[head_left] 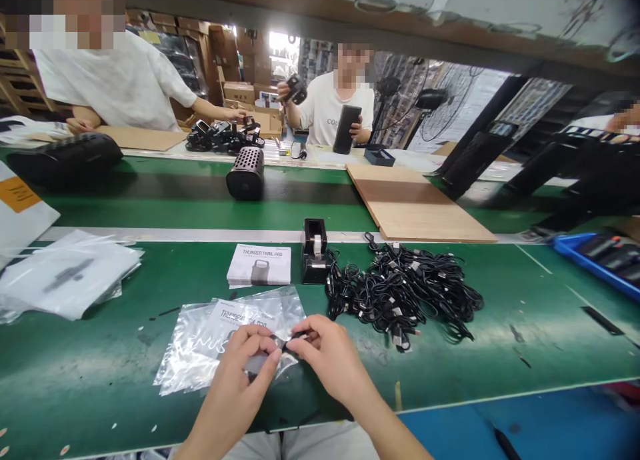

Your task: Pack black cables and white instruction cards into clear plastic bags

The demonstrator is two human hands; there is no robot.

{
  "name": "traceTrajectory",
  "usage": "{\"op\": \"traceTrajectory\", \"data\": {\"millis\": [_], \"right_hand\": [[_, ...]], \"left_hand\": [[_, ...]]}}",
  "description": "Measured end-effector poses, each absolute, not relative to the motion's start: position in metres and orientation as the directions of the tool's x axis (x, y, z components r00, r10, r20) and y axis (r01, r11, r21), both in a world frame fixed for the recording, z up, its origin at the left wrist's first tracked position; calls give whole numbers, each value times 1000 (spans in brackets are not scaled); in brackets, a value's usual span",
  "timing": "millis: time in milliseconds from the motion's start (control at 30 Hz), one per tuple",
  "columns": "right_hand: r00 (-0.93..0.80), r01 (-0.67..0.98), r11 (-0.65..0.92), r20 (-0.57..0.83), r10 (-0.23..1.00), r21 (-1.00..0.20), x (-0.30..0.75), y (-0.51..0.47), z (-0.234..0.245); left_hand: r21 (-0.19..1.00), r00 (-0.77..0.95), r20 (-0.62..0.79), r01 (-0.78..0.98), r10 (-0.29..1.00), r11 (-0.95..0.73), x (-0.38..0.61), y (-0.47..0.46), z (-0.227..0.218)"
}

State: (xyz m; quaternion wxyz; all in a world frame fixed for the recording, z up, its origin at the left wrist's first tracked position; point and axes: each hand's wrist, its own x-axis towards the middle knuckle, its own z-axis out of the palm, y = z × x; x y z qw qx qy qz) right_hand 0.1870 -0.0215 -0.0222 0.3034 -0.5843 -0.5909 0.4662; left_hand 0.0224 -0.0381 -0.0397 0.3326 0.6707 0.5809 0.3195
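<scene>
My left hand [246,370] and my right hand [333,357] meet near the table's front edge, fingers pinched on a short dark piece that looks like a black cable [299,337]; much of it is hidden by the fingers. Beneath them lie clear plastic bags [175,357], with a THUNDERTRAIL PRO booklet [231,313] in or under the plastic. Just beyond is a stack of the same white booklets [260,260]. A black tape dispenser [315,272] stands beside the stack. To the right of my hands spreads a tangled pile of black USB cables [415,290].
Plastic-wrapped white sheets [65,273] lie at left. Across the green table [500,360] are a black speaker [247,173], a wooden board [425,203] and a blue tray [600,267]. Two co-workers in white shirts are opposite, one holding a dark box-like object [347,130].
</scene>
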Motion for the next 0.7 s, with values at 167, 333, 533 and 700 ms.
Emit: {"op": "traceTrajectory", "data": {"millis": [167, 333, 533, 700], "right_hand": [[-128, 154, -215, -235, 963, -964, 167, -30, -36], [-209, 440, 106, 13, 978, -891, 161, -26, -15], [-552, 470, 480, 178, 815, -740, 161, 5, 49], [-710, 263, 654, 317, 629, -709, 157, 24, 106]], "left_hand": [[853, 14, 81, 516, 997, -76, 27, -41, -33], [874, -6, 128, 473, 992, -110, 24, -34, -21], [965, -151, 98, 257, 984, -57, 5, -17, -1], [997, -127, 78, 29, 989, -75, -10, -12, 3]]}}
